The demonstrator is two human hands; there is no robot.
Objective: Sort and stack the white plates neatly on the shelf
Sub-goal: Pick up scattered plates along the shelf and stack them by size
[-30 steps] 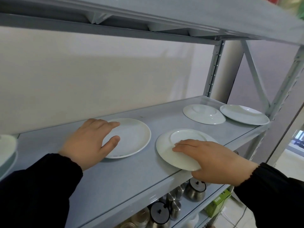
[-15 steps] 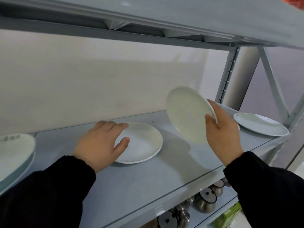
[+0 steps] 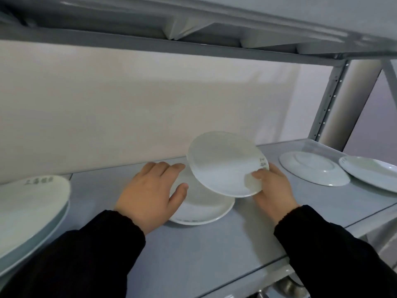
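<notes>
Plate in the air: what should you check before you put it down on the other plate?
1. Grip: right hand pinches the held plate by its rim: ok.
2. Base: left hand rests on the lower plate, flat on the shelf: ok.
3. Held plate level: tilted, not ok.
4. Held plate centred over lower plate: offset to the right, not ok.
5. Landing spot free: left thumb lies over the lower plate, not ok.

Off-white wall (image 3: pixel 150 104) spans 9 to 1 o'clock. Perforated grey upright (image 3: pixel 329 100) at 2, upper shelf underside (image 3: pixel 193 22) at 12, grey shelf deck (image 3: pixel 214 244) at 6. Soft, even light.
</notes>
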